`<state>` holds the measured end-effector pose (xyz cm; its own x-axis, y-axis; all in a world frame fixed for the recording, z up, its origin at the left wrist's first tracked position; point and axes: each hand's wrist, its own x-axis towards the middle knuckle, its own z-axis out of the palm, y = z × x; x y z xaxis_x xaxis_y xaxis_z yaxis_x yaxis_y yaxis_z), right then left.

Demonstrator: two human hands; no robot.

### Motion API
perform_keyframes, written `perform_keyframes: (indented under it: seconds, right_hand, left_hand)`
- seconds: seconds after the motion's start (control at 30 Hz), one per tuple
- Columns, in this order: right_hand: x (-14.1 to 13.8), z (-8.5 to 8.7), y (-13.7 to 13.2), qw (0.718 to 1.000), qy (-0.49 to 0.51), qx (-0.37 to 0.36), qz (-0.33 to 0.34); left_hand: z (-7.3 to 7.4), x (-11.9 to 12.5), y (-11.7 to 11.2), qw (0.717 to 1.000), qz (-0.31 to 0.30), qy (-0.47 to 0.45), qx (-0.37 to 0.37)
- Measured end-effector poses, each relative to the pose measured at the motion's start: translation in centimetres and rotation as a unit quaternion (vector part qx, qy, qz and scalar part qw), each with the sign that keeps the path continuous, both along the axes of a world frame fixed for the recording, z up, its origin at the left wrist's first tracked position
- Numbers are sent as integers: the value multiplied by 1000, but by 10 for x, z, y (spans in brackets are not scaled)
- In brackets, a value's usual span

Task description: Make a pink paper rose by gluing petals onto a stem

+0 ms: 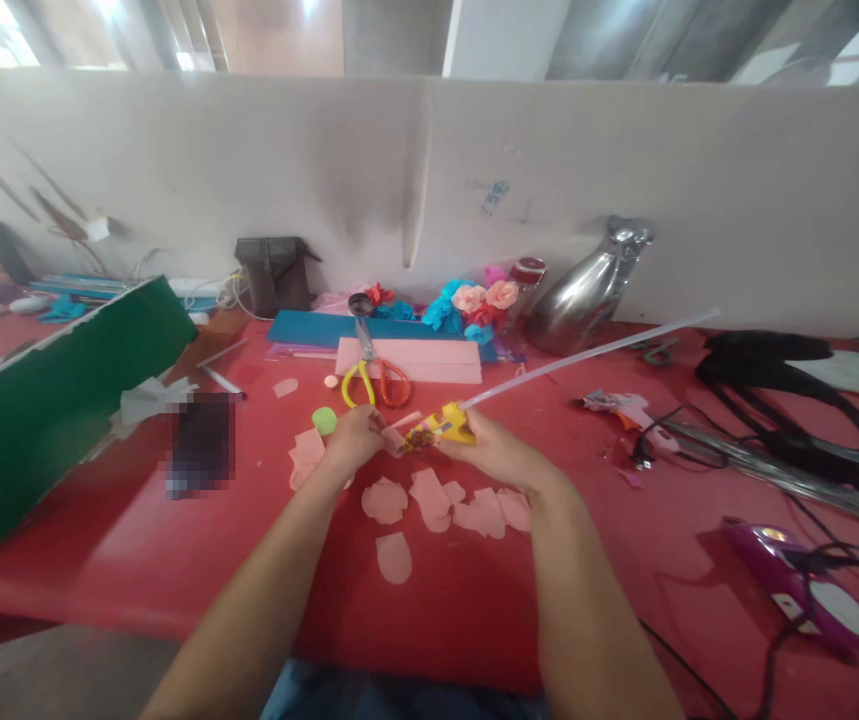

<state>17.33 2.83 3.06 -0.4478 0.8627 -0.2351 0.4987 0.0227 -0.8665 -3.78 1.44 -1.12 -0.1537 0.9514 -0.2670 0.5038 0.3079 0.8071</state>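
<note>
My right hand (500, 455) grips a yellow glue gun (444, 427) with a long clear glue stick (586, 355) sticking out up and to the right. The gun's nozzle points left at a small pink paper petal (394, 438) pinched in my left hand (354, 440). Both hands meet above the red table (474, 590). Several cut pink petals (429, 500) lie on the table just below my hands.
Yellow-and-orange scissors (373, 375) lie on pink paper sheets (429, 360) behind my hands. Finished paper flowers (474, 300) and a silver jug (586, 290) stand by the wall. A green board (46, 400) leans at left. A second glue gun (624, 408), cables and a purple tool (796, 580) are at right.
</note>
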Motion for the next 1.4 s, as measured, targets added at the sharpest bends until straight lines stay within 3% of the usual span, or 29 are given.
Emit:
perform_keyframes:
  seconds: [0.27,1.4]
  right_hand:
    - [3,-8,4,1000,4,19,-13]
    - [1,-3,1,1000,-8,23,-2]
  left_hand:
    - [1,1,-1,1000,-3,3,3]
    - [2,2,-1,1000,-8,14,3]
